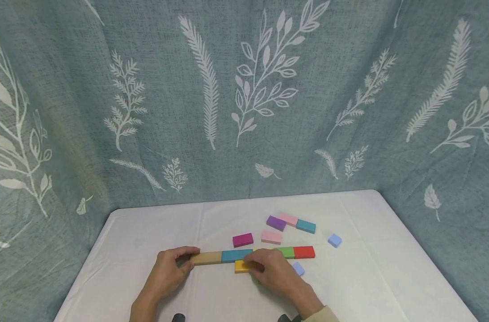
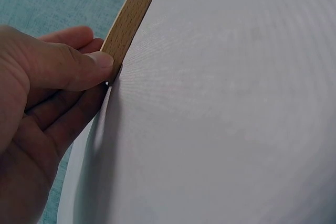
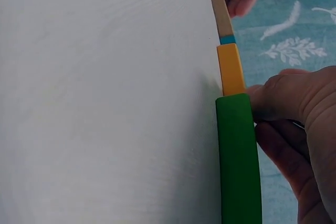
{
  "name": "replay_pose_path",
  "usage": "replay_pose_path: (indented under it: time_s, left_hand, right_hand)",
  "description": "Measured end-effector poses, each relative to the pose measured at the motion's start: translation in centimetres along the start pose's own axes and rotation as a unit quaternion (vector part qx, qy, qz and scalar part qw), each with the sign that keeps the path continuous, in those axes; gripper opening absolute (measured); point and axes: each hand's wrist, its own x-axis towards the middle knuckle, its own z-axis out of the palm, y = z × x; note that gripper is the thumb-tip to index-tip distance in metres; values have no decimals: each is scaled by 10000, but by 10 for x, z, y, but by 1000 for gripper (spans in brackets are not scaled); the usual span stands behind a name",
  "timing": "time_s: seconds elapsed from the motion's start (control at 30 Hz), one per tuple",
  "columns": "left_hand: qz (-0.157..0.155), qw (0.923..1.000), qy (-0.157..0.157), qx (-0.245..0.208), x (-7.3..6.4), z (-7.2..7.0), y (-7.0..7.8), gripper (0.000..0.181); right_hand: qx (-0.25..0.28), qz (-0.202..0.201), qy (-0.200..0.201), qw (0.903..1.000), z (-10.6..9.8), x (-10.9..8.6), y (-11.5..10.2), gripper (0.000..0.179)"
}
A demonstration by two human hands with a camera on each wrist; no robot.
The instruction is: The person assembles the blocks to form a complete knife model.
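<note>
In the head view my left hand (image 1: 168, 271) pinches the left end of a tan wooden block (image 1: 207, 258), thumb in front and fingers behind. The left wrist view shows that thumb on the block's wood-grained side (image 2: 128, 24). A blue block (image 1: 236, 256) continues the row, then a yellow one mostly covered, a light green block (image 1: 286, 252) and a red block (image 1: 304, 252). My right hand (image 1: 274, 273) is over a second, nearer row, its curled fingers at a yellow-orange block (image 1: 241, 267). A dark green block (image 3: 239, 156) adjoins that block in the right wrist view.
Behind the row lie a magenta block (image 1: 242, 240), two pink blocks, a purple block (image 1: 276, 223) and another blue block (image 1: 306, 226). Small pale blue blocks lie right of the row (image 1: 335, 240) and beside my right hand (image 1: 298, 269). A patterned curtain (image 1: 228, 134) hangs behind the white table (image 1: 369, 277).
</note>
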Motion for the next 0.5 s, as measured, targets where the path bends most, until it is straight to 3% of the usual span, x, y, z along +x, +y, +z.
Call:
replay_pose_path:
  time_s: [0.27, 0.5]
  left_hand:
    - [-24, 10000, 7, 80, 0, 1, 0, 36]
    - [10, 10000, 32, 84, 0, 2, -1, 36]
  right_hand:
    - [559, -192, 334, 9977, -14, -2, 2, 27]
    - [825, 48, 760, 9937, -42, -4, 12, 33]
